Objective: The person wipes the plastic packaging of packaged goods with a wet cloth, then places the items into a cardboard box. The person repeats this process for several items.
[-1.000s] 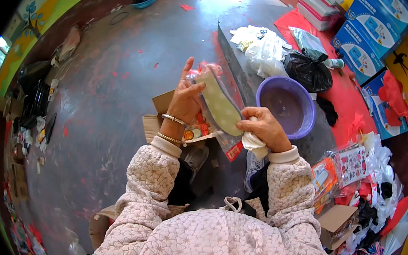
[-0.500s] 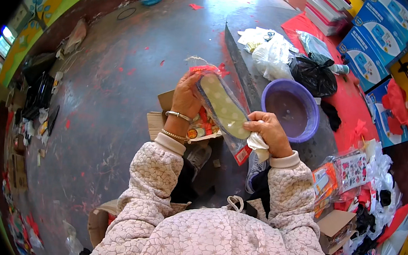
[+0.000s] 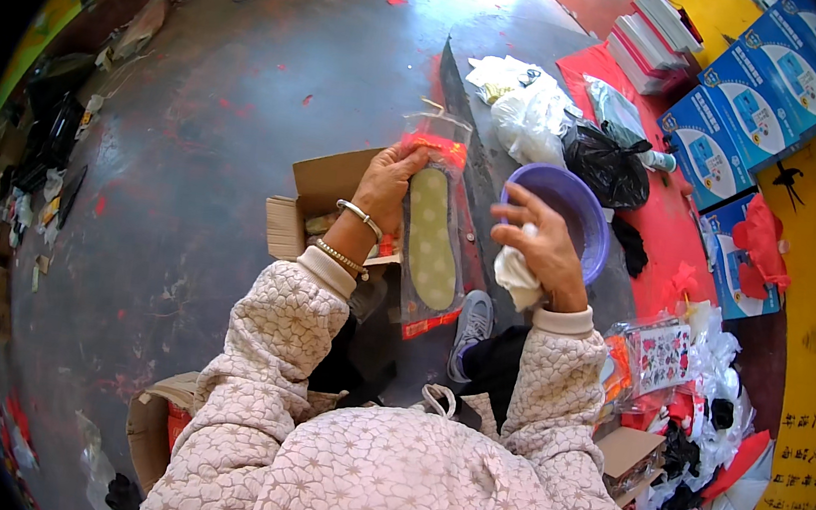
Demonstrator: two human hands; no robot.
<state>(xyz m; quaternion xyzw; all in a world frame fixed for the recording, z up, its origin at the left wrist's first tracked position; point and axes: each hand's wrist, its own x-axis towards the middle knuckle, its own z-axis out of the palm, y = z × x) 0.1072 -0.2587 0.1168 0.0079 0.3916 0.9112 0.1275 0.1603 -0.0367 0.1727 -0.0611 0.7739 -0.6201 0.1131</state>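
Observation:
My left hand (image 3: 382, 190) pinches the top of a clear plastic bag (image 3: 434, 325) with red printed ends. Inside the bag lies a long pale green insole (image 3: 431, 243) with light dots, hanging nearly upright. My right hand (image 3: 551, 256) is apart from the bag, to its right. A crumpled white cloth (image 3: 518, 276) is tucked in its palm and lower fingers, while the thumb and upper fingers are spread. Just beyond my right hand stands a purple basin (image 3: 602, 215). An open cardboard box (image 3: 328, 180) sits behind my left hand, its contents partly hidden.
White plastic bags (image 3: 529, 123) and a black bag (image 3: 611, 167) lie beyond the basin. Blue boxes (image 3: 746, 112) are stacked at the far right. Packaged goods (image 3: 656, 356) and a small carton (image 3: 629, 452) lie near right. Another carton (image 3: 146, 437) stands near left.
My right hand has let go of the insole bag and moved away from it, keeping the white cloth. The bag has swung from slanting to nearly upright in my left hand.

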